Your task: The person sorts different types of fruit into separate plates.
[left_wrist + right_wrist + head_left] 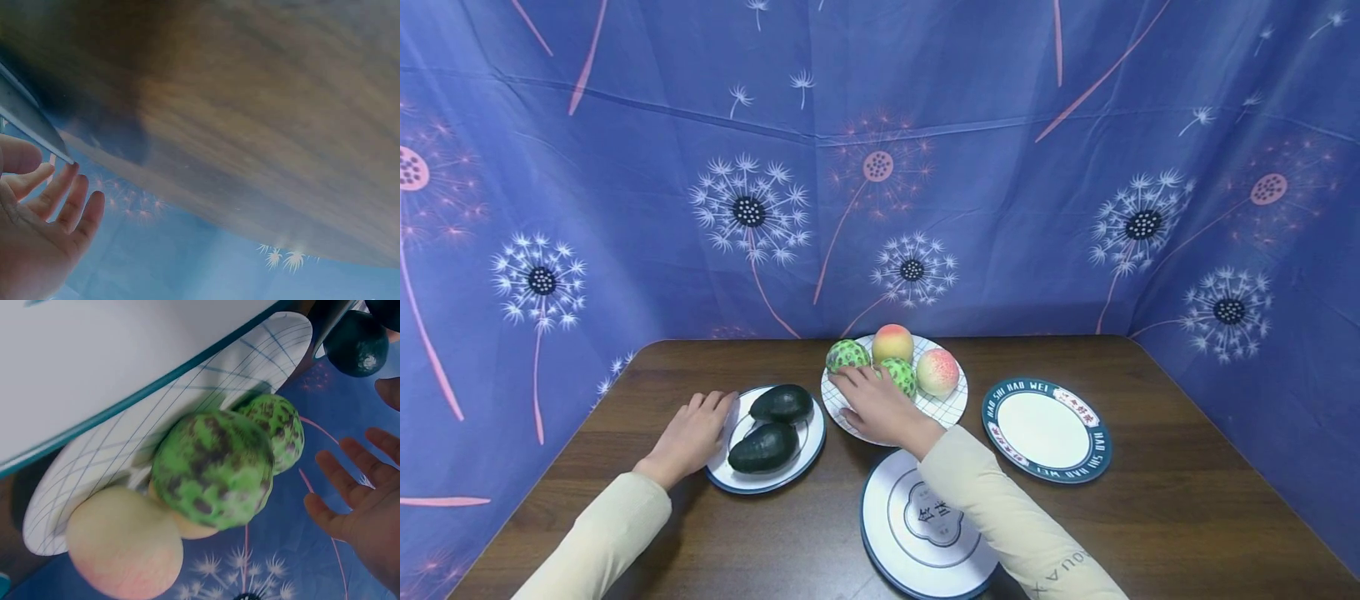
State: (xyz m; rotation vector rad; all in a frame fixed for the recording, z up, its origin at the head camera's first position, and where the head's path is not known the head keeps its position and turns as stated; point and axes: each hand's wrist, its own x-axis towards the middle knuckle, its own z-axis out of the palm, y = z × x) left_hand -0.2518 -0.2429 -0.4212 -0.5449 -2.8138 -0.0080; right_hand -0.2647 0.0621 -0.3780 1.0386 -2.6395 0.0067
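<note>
My left hand [688,435] reaches the left rim of a blue-edged white plate [808,475]. Two dark green avocados [765,447] lie on it. In the left wrist view, relaxed left fingers [70,206] spread beside the plate's edge [37,128]. The right hand [880,408] hovers over a white checked plate [951,412] at the back. It bears two green dark-spotted round fruits [212,469] and two peaches [937,372]. In the right wrist view, the right fingers [340,475] are loosely extended, apart from the fruits, holding nothing.
A stack of white plates [887,517] with blue edges stands at the front middle, partly under the right sleeve [1000,500]. Farther right lies a plate with a teal lettered rim [1101,450]. A blue dandelion-print cloth [1000,192] hangs behind the brown wooden table [1187,500].
</note>
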